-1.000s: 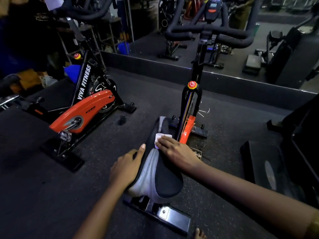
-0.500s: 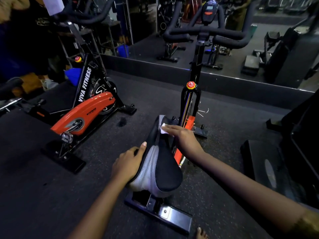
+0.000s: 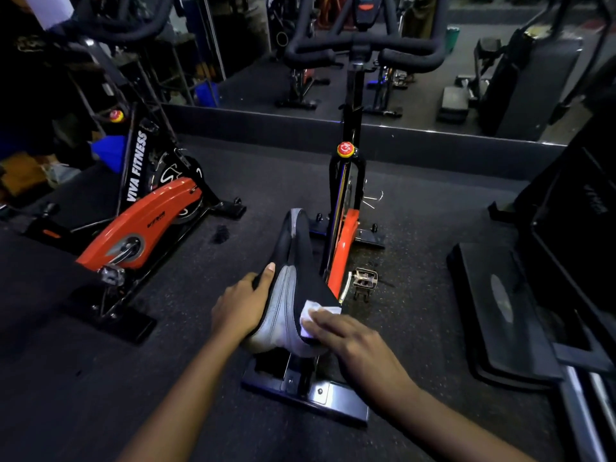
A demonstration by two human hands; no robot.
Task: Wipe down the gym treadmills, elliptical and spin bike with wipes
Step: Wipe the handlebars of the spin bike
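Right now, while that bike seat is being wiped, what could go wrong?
The wipe is small and only pressed flat under the right hand, so it might slide off the saddle and drop to the floor. The saddle looks tilted to one side. If the left hand gripping its edge lets go, it may shift under the wiping pressure.
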